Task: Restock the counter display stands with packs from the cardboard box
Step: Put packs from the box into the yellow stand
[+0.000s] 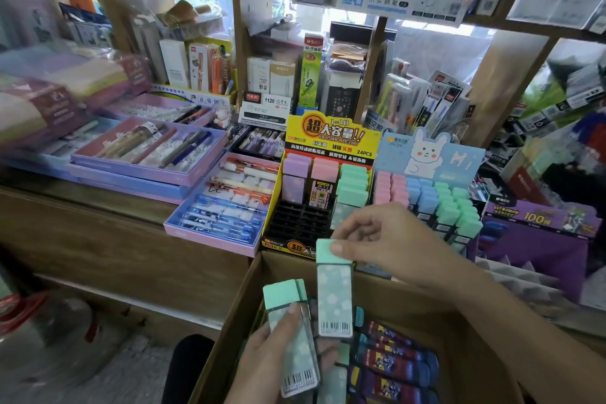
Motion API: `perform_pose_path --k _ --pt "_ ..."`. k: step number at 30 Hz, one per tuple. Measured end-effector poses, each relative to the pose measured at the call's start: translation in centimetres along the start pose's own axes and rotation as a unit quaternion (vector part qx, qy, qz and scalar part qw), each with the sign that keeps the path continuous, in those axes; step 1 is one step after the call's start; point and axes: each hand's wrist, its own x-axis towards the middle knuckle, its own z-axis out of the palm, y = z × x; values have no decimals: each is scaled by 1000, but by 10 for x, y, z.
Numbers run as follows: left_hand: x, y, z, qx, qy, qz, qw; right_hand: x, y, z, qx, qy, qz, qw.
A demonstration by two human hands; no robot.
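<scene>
My right hand [390, 239] pinches the mint cap of a tall mint-green pack [334, 298] with white flowers and a barcode, held upright above the cardboard box [236, 315]. My left hand [272, 361] grips two more mint packs [292, 334] over the box. Just beyond stands the yellow display stand [328, 138], holding purple, pink and mint packs at its back, while its black front slots [295, 223] are vacant. To its right is a blue rabbit display stand [429, 154] full of pink, blue and green packs.
Dark purple packs [393, 361] lie in the box at the right. Pink and purple pen trays [223, 203] cover the wooden counter at the left. A purple box [537, 233] sits at the right. Shelves of stationery rise behind.
</scene>
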Motion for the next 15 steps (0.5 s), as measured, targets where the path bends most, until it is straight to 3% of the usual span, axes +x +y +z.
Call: perform_pose_path --k 7,15 --pt "30 -5 -12 -51 -22 -73 996 10 -5 -30 -33 121 -26 992" --pt "29 -9 -16 -23 -64 -97 993 31 -2 -40 -104 163 -39 980"
